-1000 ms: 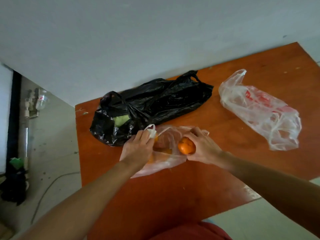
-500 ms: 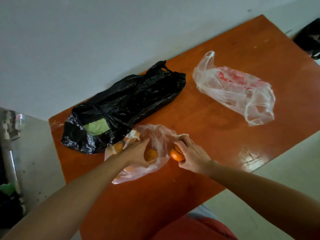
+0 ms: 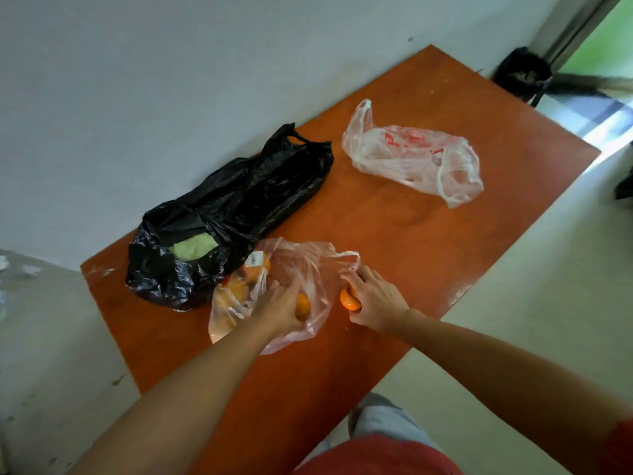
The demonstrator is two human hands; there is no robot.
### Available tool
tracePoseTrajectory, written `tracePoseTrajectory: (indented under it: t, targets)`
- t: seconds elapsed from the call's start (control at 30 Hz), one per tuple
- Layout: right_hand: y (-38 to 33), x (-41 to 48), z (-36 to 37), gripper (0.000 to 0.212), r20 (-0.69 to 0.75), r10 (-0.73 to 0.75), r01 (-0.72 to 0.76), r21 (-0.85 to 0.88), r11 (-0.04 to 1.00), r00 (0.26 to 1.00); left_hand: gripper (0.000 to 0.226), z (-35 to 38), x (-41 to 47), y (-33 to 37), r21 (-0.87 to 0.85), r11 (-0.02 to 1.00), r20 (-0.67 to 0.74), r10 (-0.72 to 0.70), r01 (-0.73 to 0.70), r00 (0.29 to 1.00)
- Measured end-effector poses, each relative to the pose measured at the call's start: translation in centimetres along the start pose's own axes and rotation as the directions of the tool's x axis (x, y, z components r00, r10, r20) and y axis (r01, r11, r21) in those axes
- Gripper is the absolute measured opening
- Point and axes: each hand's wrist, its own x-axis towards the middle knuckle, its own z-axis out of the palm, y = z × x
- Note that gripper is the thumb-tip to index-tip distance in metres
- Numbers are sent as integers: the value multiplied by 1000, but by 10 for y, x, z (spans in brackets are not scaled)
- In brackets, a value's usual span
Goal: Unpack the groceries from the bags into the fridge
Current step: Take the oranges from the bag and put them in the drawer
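Head view: since 0.5 s ago the left hand has come off the top of the thin, crumpled clear plastic bag and now curls round a round orange-skinned fruit, the inner orange, at the bag's mouth; I cannot tell whether film lies between palm and fruit. The right hand still grips a 2nd round fruit, the outer orange, just outside the bag at its 3 o'clock, with the fingertips touching the bag's handle loop. More orange fruit shows through the film at the bag's 9 o'clock. The bags have not shifted on the table.

A small white sticker on the clear bag carries dark marks too small to read. The red print on the 2nd clear plastic bag, lying well apart at 1 o'clock, is crumpled and unreadable.

All 3 bags lie on a flat orange-brown wooden table set against a pale grey wall. A glossy black plastic bag touches the clear bag at its 11 o'clock; a pale green item shows in its open mouth. A black bin stands on the floor beyond the table's 1 o'clock corner. Red clothing fills the frame's 6 o'clock edge.
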Motion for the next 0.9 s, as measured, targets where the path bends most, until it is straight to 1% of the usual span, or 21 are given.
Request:
tracePoseTrajectory:
  t: [0.13, 0.2, 0.27, 0.33, 0.4, 0.53, 0.63, 0.8, 0.9]
  targets:
    - [-20, -27, -9, 82, -59, 49, -51, -29, 998, 997, 77, -21, -27, -1, 94, 994, -170, 63, -48, 983]
    - [-28, -42, -21, 81, -115, 55, -62, -51, 997, 992, 75, -35, -34, 0, 187, 980, -244, 108, -63, 964]
    - [-31, -57, -38, 75, -179, 65, -78, -68, 995, 982, 76, -52, -42, 8, 254, 965, -304, 149, -71, 941]
    - [-30, -74, -58, 67, -241, 79, -104, -92, 990, 967, 66, -72, -49, 22, 269, 958, -370, 195, -96, 908]
    - [-24, -93, -80, 64, -298, 103, -141, -108, 984, 949, 57, -90, -56, 44, 313, 937, -409, 279, -153, 869]
    - [2, -144, -120, 63, -401, 167, -218, -86, 972, 901, 55, -112, -66, 109, 412, 870, -417, 445, -271, 792]
    - [33, -194, -141, 62, -462, 258, -313, -45, 949, 848, 59, -114, -73, 173, 466, 809, -390, 551, -359, 738]
    - [104, -297, -161, 59, -566, 419, -475, 54, 878, 710, 66, -91, -80, 295, 544, 682, -288, 699, -489, 655]
    - [156, -365, -166, 58, -599, 495, -563, 89, 822, 629, 55, -69, -86, 380, 573, 605, -222, 764, -553, 606]
